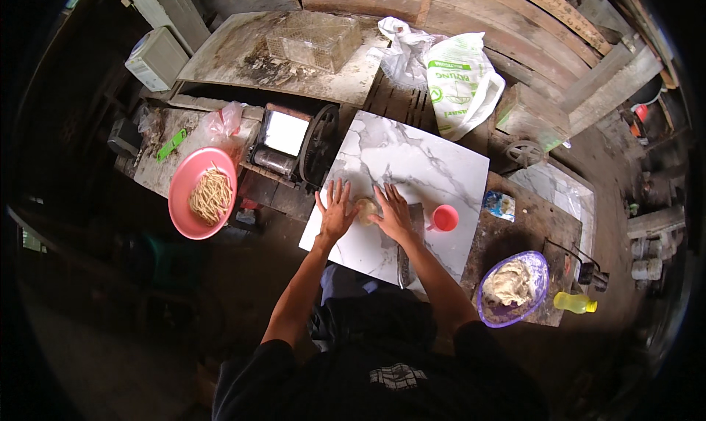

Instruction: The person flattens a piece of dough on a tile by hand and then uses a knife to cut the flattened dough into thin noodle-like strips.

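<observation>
On a white marble-patterned board (441, 171) lies a small pale lump of dough (365, 210). At its left is my left hand (337, 213), fingers stretched and spread apart over the board. My right hand (393, 211) rests at the other side, also with fingers extended, its thumb at the dough's edge. Whether either palm presses on the dough cannot be made out. A dark flat blade-like strip (405, 265) runs partly beneath my right forearm. Just right of it stands a pink cup (443, 218).
A hand-cranked roller machine (283, 141) stands left of the board. Beyond it, a pink basin (176, 200) contains cut dough strips. Right lie a purple basin (540, 292) of dough and a yellow bottle (575, 302). Behind are a white-green sack (463, 83) and a wire basket (312, 42).
</observation>
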The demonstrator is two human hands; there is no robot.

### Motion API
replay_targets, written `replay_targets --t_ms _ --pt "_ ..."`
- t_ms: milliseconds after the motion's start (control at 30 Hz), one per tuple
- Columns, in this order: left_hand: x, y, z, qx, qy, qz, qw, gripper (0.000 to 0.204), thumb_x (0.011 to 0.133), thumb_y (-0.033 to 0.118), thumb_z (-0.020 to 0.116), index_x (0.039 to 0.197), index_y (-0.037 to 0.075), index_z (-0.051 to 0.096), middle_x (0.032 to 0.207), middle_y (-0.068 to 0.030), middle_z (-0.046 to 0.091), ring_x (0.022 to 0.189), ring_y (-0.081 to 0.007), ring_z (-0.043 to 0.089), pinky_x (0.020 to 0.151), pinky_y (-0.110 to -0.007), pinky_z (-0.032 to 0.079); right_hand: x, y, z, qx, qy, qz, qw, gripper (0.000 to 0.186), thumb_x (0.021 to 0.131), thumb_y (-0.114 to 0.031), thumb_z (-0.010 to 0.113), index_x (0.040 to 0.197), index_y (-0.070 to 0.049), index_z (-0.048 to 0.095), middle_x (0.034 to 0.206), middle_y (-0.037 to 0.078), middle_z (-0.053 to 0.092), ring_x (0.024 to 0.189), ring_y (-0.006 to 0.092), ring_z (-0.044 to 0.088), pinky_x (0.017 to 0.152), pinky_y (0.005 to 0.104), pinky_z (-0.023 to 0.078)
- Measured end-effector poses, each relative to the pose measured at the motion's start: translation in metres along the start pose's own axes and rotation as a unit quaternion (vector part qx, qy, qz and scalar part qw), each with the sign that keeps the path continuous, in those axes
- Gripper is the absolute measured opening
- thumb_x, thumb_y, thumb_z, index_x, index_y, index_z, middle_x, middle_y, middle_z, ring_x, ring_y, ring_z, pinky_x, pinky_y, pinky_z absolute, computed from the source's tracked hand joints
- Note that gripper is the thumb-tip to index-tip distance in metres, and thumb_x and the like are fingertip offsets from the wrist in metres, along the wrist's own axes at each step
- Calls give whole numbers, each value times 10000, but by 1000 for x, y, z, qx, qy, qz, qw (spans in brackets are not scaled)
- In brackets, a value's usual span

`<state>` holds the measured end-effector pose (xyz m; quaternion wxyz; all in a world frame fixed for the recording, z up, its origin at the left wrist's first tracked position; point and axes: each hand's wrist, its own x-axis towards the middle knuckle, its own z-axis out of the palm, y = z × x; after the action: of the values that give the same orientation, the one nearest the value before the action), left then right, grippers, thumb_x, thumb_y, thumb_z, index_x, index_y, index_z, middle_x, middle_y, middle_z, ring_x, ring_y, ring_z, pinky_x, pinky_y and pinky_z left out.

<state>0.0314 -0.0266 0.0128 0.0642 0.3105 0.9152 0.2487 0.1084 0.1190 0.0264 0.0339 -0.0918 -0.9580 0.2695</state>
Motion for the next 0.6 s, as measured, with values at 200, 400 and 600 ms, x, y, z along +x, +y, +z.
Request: replay_targets --t_ms 200,400,600 --pt "13 10 1 43 -44 -19 998 828 688 497 542 1304 77 181 1365 -170 60 1267 -307 11 944 -562 -50 13 5 14 -75 -128 36 988 1038 538 -498 673 1315 -88 121 1369 162 52 1273 284 -32 993 479 -24" --pt "11 10 4 6 8 -68 998 961 535 481 694 1300 148 217 1360 -199 -51 1258 -335 -78 900 -613 -65 6 6 13 -106 -151 48 982 1161 466 -543 688 1319 -74 57 1357 212 -34 1257 326 -109 970 516 -49" --pt "25 10 1 34 6 -63 997 974 515 514 693 1294 151 236 1361 -197 -45 1257 -343 -50 897 -618 -53 3 12 16 -80 -130 34 988 1187 452 -550 691 1319 -69 38 1352 220 -61 1251 341 -122 951 550 -49"
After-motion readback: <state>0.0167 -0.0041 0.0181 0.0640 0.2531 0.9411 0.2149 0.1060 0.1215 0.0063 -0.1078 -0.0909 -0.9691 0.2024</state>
